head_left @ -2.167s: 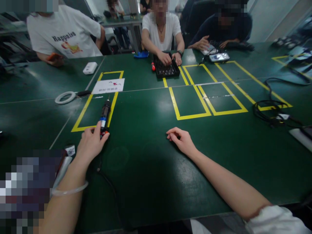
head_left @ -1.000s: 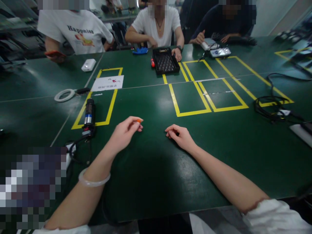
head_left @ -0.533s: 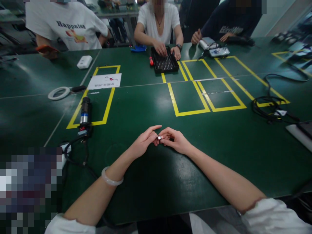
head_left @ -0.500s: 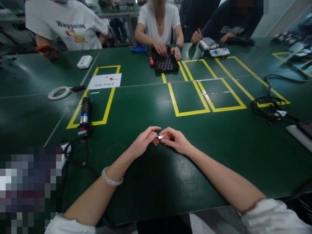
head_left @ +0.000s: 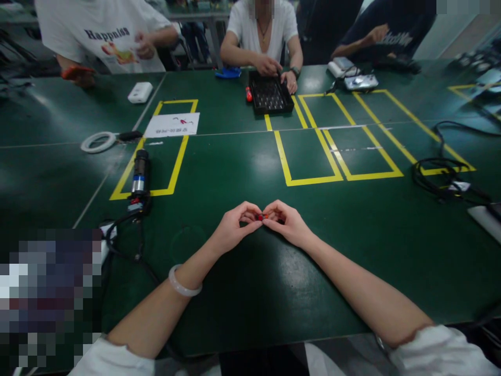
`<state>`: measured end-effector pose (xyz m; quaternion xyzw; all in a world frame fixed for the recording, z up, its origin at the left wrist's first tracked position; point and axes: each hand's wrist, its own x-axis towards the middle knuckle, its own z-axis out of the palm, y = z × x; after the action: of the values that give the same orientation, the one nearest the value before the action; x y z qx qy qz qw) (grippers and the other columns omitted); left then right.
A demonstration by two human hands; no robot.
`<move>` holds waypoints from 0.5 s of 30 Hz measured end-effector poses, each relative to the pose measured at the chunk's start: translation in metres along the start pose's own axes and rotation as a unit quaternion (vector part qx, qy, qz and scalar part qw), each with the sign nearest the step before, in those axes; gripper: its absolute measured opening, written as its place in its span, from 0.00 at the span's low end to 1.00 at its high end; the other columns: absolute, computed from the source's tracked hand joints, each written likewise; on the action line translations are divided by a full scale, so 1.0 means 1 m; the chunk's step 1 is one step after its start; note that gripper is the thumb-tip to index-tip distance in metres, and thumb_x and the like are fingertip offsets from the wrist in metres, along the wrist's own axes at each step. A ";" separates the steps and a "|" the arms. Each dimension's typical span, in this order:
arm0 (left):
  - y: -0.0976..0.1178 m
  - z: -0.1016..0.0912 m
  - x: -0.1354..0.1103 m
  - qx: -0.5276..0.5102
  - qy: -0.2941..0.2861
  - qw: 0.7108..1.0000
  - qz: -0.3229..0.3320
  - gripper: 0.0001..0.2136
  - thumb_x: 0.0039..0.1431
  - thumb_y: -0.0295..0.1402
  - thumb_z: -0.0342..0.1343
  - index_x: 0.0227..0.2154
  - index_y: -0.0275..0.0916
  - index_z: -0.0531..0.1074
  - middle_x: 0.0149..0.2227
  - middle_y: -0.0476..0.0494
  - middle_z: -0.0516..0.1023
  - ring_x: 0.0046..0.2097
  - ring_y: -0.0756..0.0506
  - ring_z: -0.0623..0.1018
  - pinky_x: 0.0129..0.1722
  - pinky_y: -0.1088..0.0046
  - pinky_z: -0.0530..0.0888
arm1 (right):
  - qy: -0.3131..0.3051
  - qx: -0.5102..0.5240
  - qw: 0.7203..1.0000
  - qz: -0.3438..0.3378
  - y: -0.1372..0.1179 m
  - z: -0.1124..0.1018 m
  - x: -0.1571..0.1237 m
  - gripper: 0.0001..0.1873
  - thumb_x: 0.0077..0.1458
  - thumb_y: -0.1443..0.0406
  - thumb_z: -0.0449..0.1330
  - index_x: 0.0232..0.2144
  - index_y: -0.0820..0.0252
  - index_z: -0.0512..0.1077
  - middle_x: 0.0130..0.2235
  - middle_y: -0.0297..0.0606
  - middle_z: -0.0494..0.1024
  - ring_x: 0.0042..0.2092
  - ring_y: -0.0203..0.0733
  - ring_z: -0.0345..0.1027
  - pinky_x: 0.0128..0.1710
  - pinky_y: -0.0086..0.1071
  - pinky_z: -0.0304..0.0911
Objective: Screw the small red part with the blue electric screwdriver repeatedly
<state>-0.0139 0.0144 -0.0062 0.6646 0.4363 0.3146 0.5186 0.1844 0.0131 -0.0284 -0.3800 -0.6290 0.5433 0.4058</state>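
Note:
Both hands meet above the green table [head_left: 250, 292], fingertips almost touching. Between them is a tiny red part [head_left: 260, 217], too small to name and mostly covered by fingers. My left hand [head_left: 238, 224] pinches it from the left with thumb and fingertips; a pale bangle [head_left: 183, 284] circles that wrist. From the other side my right hand [head_left: 287, 222] closes its thumb and fingers on the same small part, where an orange-red bit shows at the fingertips.
Yellow tape outlines [head_left: 315, 182] mark the table. At left lie a black-and-silver cylindrical device [head_left: 139, 175] with cables, a tape roll [head_left: 97, 142] and a paper sheet [head_left: 172, 125]. Across, a person reaches into a black tray [head_left: 272, 96]. Coiled black cable [head_left: 438, 175] lies right.
The small part has turned in my fingers: a shiny silvery face showed before, red shows now. My left thumb has moved to the right. Across the table, the co-workers' hands have shifted.

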 end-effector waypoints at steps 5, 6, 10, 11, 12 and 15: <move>0.001 0.000 0.001 0.004 0.015 1.000 0.006 0.11 0.58 0.35 0.59 0.40 0.34 0.71 0.40 0.42 0.76 0.42 0.48 0.77 0.45 0.70 0.74 | 0.010 -0.014 1.000 -0.026 0.001 -0.001 0.000 0.12 0.53 0.64 0.65 0.40 0.58 0.69 0.35 0.36 0.76 0.33 0.35 0.69 0.32 0.30 0.65; 0.001 0.000 0.001 0.008 0.018 1.000 0.012 0.10 0.58 0.34 0.59 0.40 0.34 0.71 0.40 0.42 0.76 0.42 0.48 0.77 0.45 0.70 0.75 | 0.012 -0.022 0.999 -0.029 0.001 -0.002 0.001 0.11 0.53 0.65 0.65 0.40 0.59 0.69 0.35 0.36 0.76 0.33 0.35 0.69 0.32 0.30 0.65; -0.001 -0.001 0.001 0.018 0.022 0.999 0.034 0.10 0.59 0.34 0.59 0.40 0.34 0.71 0.40 0.43 0.75 0.42 0.48 0.77 0.45 0.70 0.75 | 0.019 -0.068 0.996 -0.048 0.000 -0.003 0.001 0.08 0.54 0.66 0.64 0.38 0.59 0.72 0.36 0.36 0.76 0.34 0.36 0.70 0.34 0.31 0.66; -0.002 -0.001 0.001 0.022 0.023 0.999 0.038 0.10 0.59 0.35 0.59 0.40 0.34 0.71 0.40 0.43 0.75 0.42 0.48 0.77 0.45 0.70 0.75 | 0.020 -0.078 0.995 -0.053 0.000 -0.003 0.001 0.08 0.54 0.66 0.64 0.38 0.59 0.72 0.36 0.37 0.76 0.35 0.37 0.70 0.34 0.31 0.66; -0.002 -0.001 0.001 0.027 0.024 0.999 0.041 0.10 0.59 0.35 0.59 0.40 0.35 0.71 0.40 0.43 0.75 0.42 0.48 0.77 0.45 0.70 0.75 | 0.019 -0.087 0.994 -0.057 0.001 -0.003 0.001 0.08 0.54 0.66 0.63 0.38 0.58 0.72 0.36 0.37 0.76 0.36 0.37 0.70 0.34 0.31 0.65; -0.002 0.000 0.000 0.051 0.023 0.997 0.045 0.10 0.59 0.36 0.58 0.40 0.35 0.71 0.39 0.43 0.75 0.41 0.48 0.77 0.45 0.69 0.75 | 0.014 -0.099 0.993 -0.063 0.002 -0.005 0.001 0.07 0.55 0.66 0.63 0.38 0.58 0.72 0.37 0.37 0.76 0.35 0.37 0.70 0.35 0.32 0.65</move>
<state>-0.0142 0.0144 -0.0086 0.7021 0.4329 0.3301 0.4589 0.1885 0.0159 -0.0302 -0.3854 -0.6968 0.4463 0.4083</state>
